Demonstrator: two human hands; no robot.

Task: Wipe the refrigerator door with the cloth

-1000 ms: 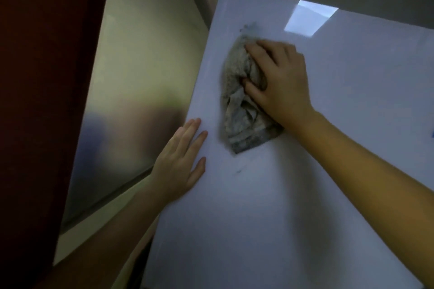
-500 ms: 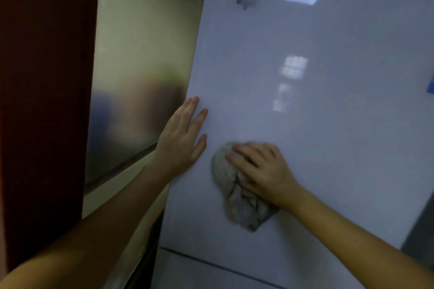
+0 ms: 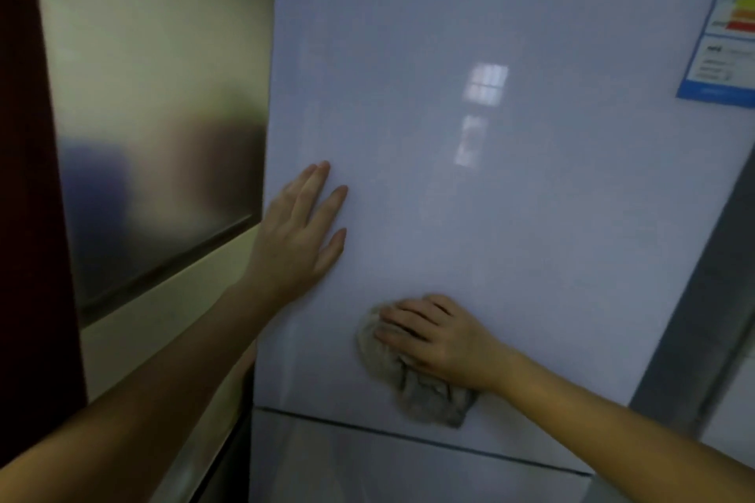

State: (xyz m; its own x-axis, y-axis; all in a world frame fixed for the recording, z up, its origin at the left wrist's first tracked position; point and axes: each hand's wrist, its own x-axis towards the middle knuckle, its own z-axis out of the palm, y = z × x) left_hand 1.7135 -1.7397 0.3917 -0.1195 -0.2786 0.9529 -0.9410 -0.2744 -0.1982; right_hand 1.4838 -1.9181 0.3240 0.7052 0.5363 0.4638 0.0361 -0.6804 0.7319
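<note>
A glossy white refrigerator door [image 3: 470, 184] fills most of the view, with a dark emblem near its top left. A crumpled grey cloth [image 3: 421, 390] lies against the lower part of the door, just above the seam to the lower door. My right hand [image 3: 439, 339] presses the cloth flat to the door, fingers pointing left over it. My left hand [image 3: 300, 235] rests flat with fingers apart on the door's left edge, higher up and holding nothing.
A brushed metal side panel [image 3: 155, 102] stands left of the door, with a dark red surface [image 3: 24, 176] beyond it. An energy label sticker [image 3: 725, 24] sits at the door's upper right. A lower door [image 3: 388, 470] begins beneath the seam.
My right hand has slid the cloth down from the door's upper left to near its bottom edge. The view has dropped and widened. My left hand stays on the door's left edge.
</note>
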